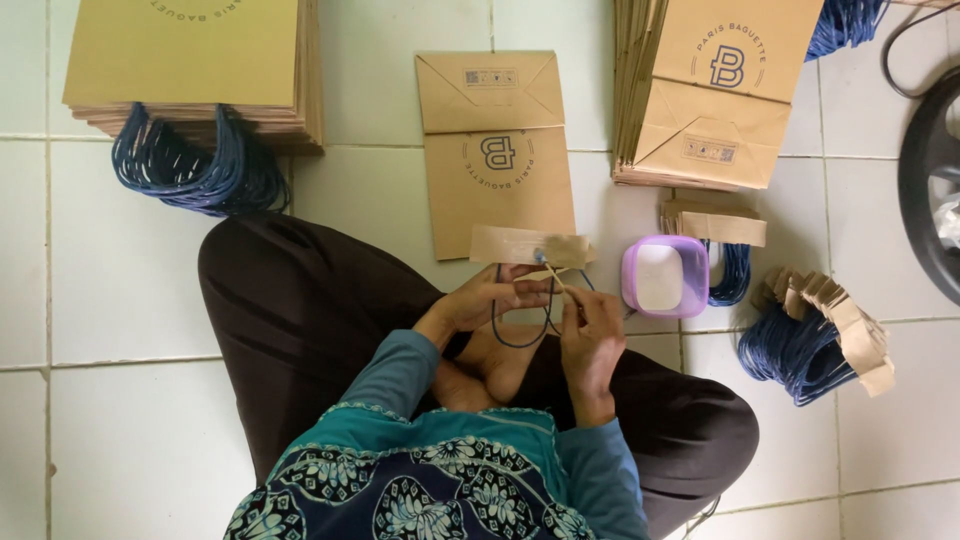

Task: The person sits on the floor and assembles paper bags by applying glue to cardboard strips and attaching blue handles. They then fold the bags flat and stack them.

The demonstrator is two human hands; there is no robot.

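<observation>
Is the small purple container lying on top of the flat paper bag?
No, the purple container sits on the tiled floor, right of the flat paper bag.

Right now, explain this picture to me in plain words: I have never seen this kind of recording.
There is no machine here. One camera, worn on a person's head, looks straight down at that person sitting cross-legged on a tiled floor. The left hand holds a brown paper strip with a blue cord loop hanging from it. The right hand holds a thin stick against it. Ahead lies one flat brown paper bag. Stacks of the same bags lie at both upper corners. A small purple tub sits to the right, and beyond it a pile of strips with cords.
</observation>
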